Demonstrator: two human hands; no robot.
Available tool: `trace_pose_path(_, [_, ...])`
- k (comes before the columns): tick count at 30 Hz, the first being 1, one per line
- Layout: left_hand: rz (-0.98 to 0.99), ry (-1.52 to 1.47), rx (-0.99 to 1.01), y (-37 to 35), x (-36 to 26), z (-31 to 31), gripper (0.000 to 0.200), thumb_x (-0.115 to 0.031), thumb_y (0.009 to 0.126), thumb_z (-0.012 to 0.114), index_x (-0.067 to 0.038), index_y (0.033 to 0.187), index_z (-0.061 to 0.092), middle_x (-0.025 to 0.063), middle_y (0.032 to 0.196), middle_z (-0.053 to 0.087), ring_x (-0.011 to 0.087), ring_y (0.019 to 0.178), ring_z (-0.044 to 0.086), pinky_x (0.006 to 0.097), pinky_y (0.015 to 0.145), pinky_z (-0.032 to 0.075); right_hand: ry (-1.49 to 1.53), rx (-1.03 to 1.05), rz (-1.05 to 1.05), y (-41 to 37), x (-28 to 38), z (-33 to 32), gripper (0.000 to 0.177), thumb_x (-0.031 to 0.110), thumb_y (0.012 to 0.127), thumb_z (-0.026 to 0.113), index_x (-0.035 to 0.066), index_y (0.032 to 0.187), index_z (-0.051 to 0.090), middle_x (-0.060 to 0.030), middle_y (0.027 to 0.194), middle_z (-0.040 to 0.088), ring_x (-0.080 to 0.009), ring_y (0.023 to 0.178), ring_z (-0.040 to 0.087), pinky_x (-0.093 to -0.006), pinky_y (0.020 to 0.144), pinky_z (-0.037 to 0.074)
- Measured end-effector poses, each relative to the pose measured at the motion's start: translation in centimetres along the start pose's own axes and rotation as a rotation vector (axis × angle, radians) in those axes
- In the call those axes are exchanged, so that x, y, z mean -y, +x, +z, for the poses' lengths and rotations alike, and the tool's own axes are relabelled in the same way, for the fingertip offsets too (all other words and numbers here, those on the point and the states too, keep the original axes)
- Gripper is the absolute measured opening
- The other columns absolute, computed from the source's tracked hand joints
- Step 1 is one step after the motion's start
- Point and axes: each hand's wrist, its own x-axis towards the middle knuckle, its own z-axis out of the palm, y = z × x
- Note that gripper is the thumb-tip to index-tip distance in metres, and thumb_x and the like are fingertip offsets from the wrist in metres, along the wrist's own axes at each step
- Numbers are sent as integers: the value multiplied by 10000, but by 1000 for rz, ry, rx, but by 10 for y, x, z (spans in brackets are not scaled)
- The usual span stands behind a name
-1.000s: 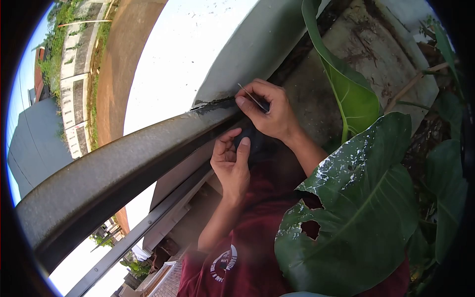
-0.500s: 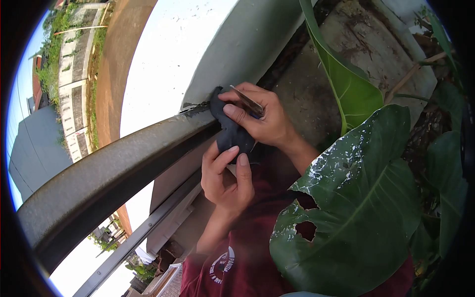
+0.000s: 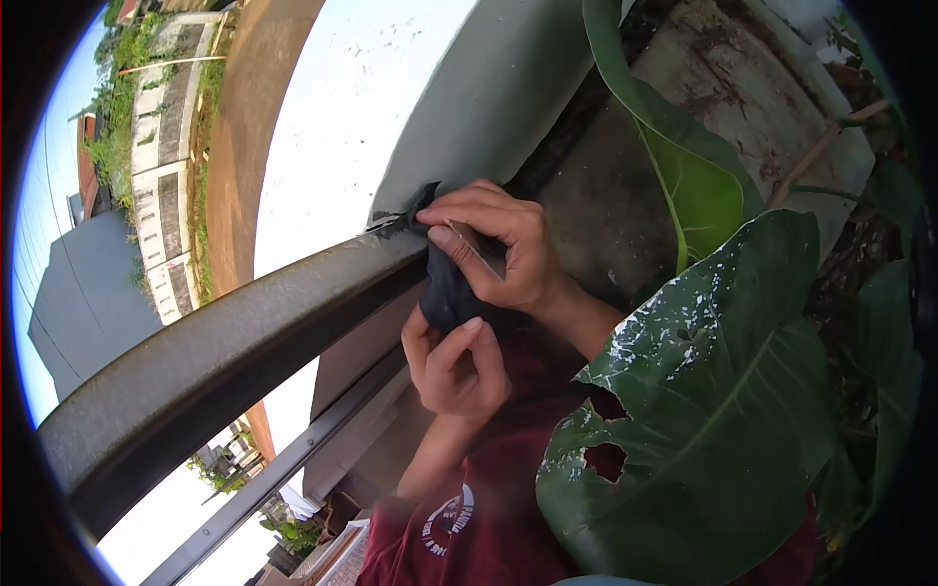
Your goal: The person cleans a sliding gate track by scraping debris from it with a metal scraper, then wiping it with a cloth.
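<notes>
A dark grey, limp piece of sheet (image 3: pixel 447 293), cloth or thin plastic, hangs between my two hands at the end of a metal rail (image 3: pixel 244 293). My right hand (image 3: pixel 513 244) pinches its upper part between thumb and fingers. A thin, flat brownish piece (image 3: pixel 484 246) also sits in that hand, partly hidden by the thumb. Below, my left hand (image 3: pixel 457 366) has its fingers curled and thumb closed on the sheet's lower edge. The sheet's upper tip points at a dark, chipped crack (image 3: pixel 391 221) where the rail meets the pale wall (image 3: pixel 459 107).
Large green leaves (image 3: pixel 703 400), one torn and flecked white, crowd the right side close to my right forearm. A concrete slab (image 3: pixel 703 107) lies behind them. A lower metal bar (image 3: pixel 293 449) runs under the rail. A road (image 3: pixel 259 88) shows beyond.
My right hand has turned and its fingertips have shifted slightly down-left, toward the crack. My left hand has moved a little down with the sheet. The whole view has shifted slightly.
</notes>
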Motion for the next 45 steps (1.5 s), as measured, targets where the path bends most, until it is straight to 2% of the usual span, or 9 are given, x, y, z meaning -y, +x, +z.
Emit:
trace_pose_path(6, [120,-124,-34,10,-8,-8,203,90,873,544,-17,1038,589,242,1259,461,362,1175,531,405,951,478,7,0,-147,14,25,15,239,42,767,708,-19,999,699,-144,962,692,-281,851,632,-355,738,515])
trace_pose_path(13, [-275,-96,189,-1,12,5,207,72,874,591,8,1063,647,218,1269,516,248,1118,568,309,933,451,-216,79,-28,-12,-34,-20,306,60,728,708,-24,1021,690,-151,957,677,-283,848,621,-361,744,512])
trace_pose_path(18, [137,-49,-105,3,-1,5,174,85,829,624,-37,949,651,246,1120,568,298,964,631,353,839,506,2,-13,-166,5,22,11,259,22,757,676,-24,1013,677,-148,976,659,-295,852,615,-365,752,513])
trace_pose_path(21, [-57,6,40,-1,14,6,184,85,824,626,-39,955,657,239,1163,555,278,968,630,352,844,509,-102,-69,-128,-17,-19,4,254,26,762,675,-24,1011,675,-149,972,660,-296,853,613,-367,749,512])
trace_pose_path(23, [-463,-245,76,-6,20,23,189,50,829,629,-22,995,681,224,1190,571,257,1031,614,338,896,479,-250,-55,-15,-34,-56,-13,315,48,711,676,-24,1018,667,-143,971,663,-304,879,600,-376,772,510])
trace_pose_path(28, [-666,-241,383,-16,80,68,180,41,860,594,13,1019,675,133,1302,538,189,1165,529,294,993,390,-561,30,257,-77,-141,-47,406,6,626,623,19,1028,678,-129,1003,671,-346,934,579,-401,832,488])
trace_pose_path(36, [-642,-159,451,-17,84,85,215,0,849,593,-9,1043,685,227,1347,525,267,1306,468,333,1062,347,-423,-87,726,-80,-165,-63,226,82,851,640,24,1061,695,-102,933,719,-179,727,647,-317,669,507])
trace_pose_path(42, [-590,-127,672,-11,76,100,279,-30,810,606,-93,1066,696,335,1384,454,386,1361,408,400,1098,334,-134,-599,898,-73,-176,-67,242,153,863,637,-21,1020,698,-130,876,714,-206,768,663,-316,725,513])
trace_pose_path(45, [-577,-99,648,-16,93,117,278,-23,797,589,-88,1047,691,330,1390,453,389,1363,404,386,1104,329,-258,-536,1072,-63,-177,-75,285,119,872,592,-40,1094,674,-156,985,707,-227,870,668,-322,796,509])
